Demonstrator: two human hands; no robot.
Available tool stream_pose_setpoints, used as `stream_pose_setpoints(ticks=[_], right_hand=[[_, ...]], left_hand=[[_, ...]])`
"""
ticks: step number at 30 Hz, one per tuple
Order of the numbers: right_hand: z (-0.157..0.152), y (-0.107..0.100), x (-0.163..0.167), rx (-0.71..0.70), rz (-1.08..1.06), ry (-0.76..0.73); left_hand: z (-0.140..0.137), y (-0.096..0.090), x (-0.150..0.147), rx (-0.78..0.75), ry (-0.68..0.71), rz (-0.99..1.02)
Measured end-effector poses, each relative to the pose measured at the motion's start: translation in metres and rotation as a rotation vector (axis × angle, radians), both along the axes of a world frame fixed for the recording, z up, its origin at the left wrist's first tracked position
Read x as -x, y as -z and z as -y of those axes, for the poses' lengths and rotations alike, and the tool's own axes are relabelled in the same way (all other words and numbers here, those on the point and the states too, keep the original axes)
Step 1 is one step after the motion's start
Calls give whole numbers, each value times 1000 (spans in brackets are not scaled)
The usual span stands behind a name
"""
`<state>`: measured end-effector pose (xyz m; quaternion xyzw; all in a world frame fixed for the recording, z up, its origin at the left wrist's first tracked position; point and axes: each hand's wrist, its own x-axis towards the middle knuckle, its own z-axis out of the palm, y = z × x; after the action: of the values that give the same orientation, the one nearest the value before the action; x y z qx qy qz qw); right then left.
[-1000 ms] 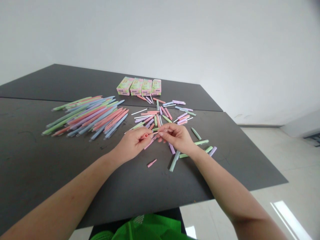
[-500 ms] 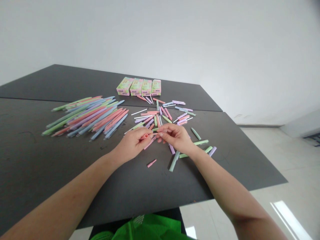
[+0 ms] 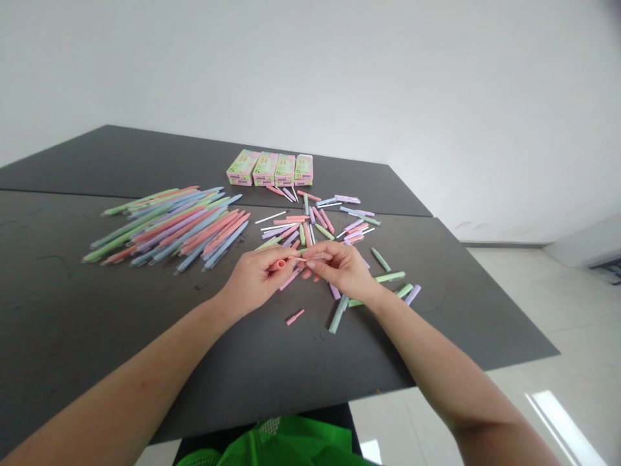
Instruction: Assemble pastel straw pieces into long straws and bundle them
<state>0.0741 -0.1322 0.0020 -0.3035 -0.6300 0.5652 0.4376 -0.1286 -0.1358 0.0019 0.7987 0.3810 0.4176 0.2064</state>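
A coral pen barrel point(image 3: 278, 265) lies in my left hand point(image 3: 252, 281), its round open end facing me. The fingers of that hand are closed around it. From my left fingertips a thin pale pen refill point(image 3: 300, 259) reaches across to my right hand point(image 3: 342, 268), which pinches its other end. My right fingers partly cover it, so its tip is hidden. Just below the hands, a small pink pen part point(image 3: 295, 317) lies on the dark table point(image 3: 233, 362). Around and beyond my hands are loose pastel pen barrels point(image 3: 326, 221) and white refills point(image 3: 270, 217).
To the left lies a big pile of pastel pens point(image 3: 169, 226). Several small pink-and-green boxes point(image 3: 264, 169) stand in a row at the back. Green and purple pen parts point(image 3: 389, 276) are spread right of my right hand. A seam crosses the table; a wall rises behind.
My hands keep nearly the same place. The left hand has turned slightly with the coral barrel, and a little more of the thin refill shows between the hands.
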Motion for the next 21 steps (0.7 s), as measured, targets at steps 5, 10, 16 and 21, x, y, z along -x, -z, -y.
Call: stream_pose_setpoints(ticks=[5, 10, 16, 21], right_hand=[[-1, 3, 0, 15, -61, -3], [-1, 3, -1, 17, -64, 5], [1, -1, 2, 37, -92, 2], [0, -2, 3, 51, -114, -6]], left_hand=[[3, -4, -2, 55, -38, 12], [4, -8, -3, 106, -66, 26], [5, -8, -2, 119, -56, 31], [5, -7, -2, 105, -49, 33]])
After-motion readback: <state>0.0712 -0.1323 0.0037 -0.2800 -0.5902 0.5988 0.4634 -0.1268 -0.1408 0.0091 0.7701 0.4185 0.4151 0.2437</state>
